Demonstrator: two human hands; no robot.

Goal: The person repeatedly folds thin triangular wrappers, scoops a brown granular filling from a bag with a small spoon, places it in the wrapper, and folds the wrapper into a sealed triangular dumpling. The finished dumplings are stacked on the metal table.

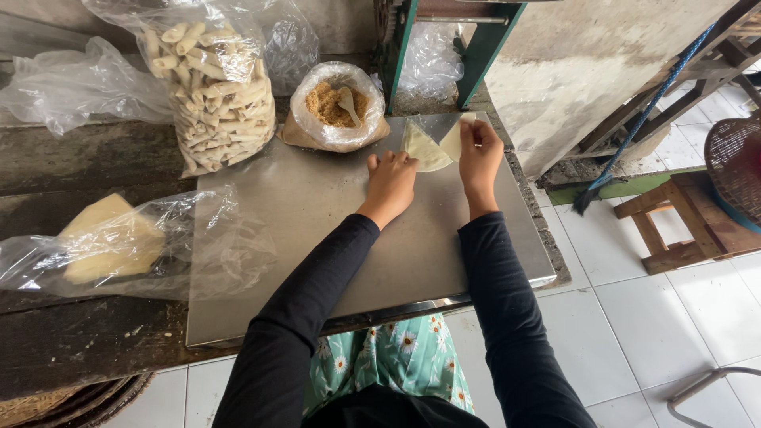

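Observation:
A thin pale pastry sheet [426, 149] lies at the far edge of a steel work plate [333, 230]. My right hand [479, 154] pinches and lifts the sheet's right corner, folding it over. My left hand [391, 181] rests with curled fingers on the plate, touching the sheet's left edge. Just behind sits an open plastic bag of brown crumbly filling [336, 105] with a pale spoon [349, 101] in it.
A clear bag of finished rolled pastries [212, 83] stands at the back left. A bag with a stack of pale sheets [111, 238] lies on the left. Green machine legs [476, 55] rise behind. A wooden stool [682, 222] and a woven basket [737, 162] are on the right.

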